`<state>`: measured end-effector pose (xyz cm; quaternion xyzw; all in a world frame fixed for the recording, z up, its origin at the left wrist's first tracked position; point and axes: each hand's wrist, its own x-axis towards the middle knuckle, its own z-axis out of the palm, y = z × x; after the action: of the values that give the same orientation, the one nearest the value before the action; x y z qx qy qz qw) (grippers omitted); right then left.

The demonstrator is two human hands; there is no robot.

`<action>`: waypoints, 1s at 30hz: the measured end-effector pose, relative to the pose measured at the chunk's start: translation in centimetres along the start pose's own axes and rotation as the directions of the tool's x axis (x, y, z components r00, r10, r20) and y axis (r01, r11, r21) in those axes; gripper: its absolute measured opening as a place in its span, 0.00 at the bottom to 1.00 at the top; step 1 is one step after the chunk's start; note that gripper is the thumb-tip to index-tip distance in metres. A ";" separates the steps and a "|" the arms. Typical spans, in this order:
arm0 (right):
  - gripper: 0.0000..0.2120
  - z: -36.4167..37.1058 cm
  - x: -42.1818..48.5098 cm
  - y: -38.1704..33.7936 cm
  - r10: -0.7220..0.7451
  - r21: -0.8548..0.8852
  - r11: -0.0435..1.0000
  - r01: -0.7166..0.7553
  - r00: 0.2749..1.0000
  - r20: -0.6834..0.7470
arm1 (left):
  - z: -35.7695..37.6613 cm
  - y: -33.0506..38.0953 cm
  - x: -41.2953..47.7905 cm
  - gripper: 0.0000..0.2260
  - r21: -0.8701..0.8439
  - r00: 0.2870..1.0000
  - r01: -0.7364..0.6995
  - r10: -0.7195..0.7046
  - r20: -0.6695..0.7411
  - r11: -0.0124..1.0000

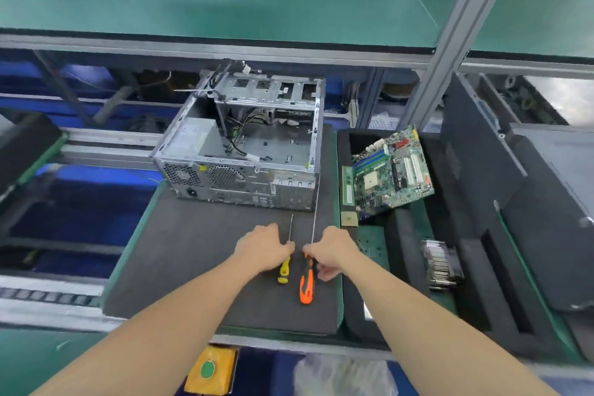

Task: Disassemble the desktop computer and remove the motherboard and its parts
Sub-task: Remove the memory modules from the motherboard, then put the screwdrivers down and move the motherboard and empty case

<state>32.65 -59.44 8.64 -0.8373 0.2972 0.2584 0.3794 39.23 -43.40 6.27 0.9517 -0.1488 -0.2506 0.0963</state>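
An open grey computer case (238, 151) lies on a dark foam mat (193, 251), its board bay bare apart from loose cables and the power supply. The green motherboard (390, 170) leans in a black tray to the right. Two screwdrivers lie on the mat in front of the case. My left hand (262, 249) grips the yellow-handled one (283, 270) near the top of its handle. My right hand (332, 251) pinches the orange-handled one (307, 283) at the same spot.
A heatsink (442, 262) and a memory stick (347, 185) lie near the black tray (401, 235). Dark side panels (482, 154) stand at the right. A green shelf (225, 10) runs above. A yellow box with a green button (209, 370) sits at the bench front.
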 end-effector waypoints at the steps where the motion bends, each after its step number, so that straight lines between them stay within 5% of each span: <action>1: 0.12 0.4 0.0 -0.1 -0.004 -0.012 1.000 0.003 0.999 -0.042 | 0.5 -0.1 0.0 0.21 -0.009 1.000 -0.025 0.025 -0.009 1.000; 6: 0.09 2.2 -0.8 -0.6 -0.011 -0.002 1.000 0.010 0.982 -0.186 | 1.9 0.7 -1.0 0.16 -0.063 0.989 -0.137 0.133 -0.061 0.989; 10: 0.05 3.9 -2.0 -0.2 0.027 0.274 0.961 0.043 0.969 -0.244 | 1.7 0.9 -1.7 0.13 -0.150 0.980 -0.198 0.199 -0.009 0.969; 19: 0.07 7.8 -6.1 0.8 0.004 0.825 0.561 0.066 0.997 -0.083 | 0.9 -2.3 -5.8 0.05 -0.453 0.942 -0.319 0.330 -0.057 0.833; 24: 0.12 12.2 -8.5 0.1 -0.112 0.915 0.403 0.030 0.994 0.017 | 1.2 -6.6 -11.3 0.07 -0.507 0.964 -0.266 0.220 -0.149 0.820; 30: 0.08 20.6 -12.3 -2.0 -0.234 0.820 0.572 -0.021 0.954 0.188 | 4.4 -14.0 -20.5 0.09 -0.602 0.953 -0.090 -0.107 -0.284 0.794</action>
<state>21.32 -38.37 5.74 -0.5411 0.2748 0.1835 0.7733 23.22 -24.01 8.06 0.8976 -0.0393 -0.1362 0.4173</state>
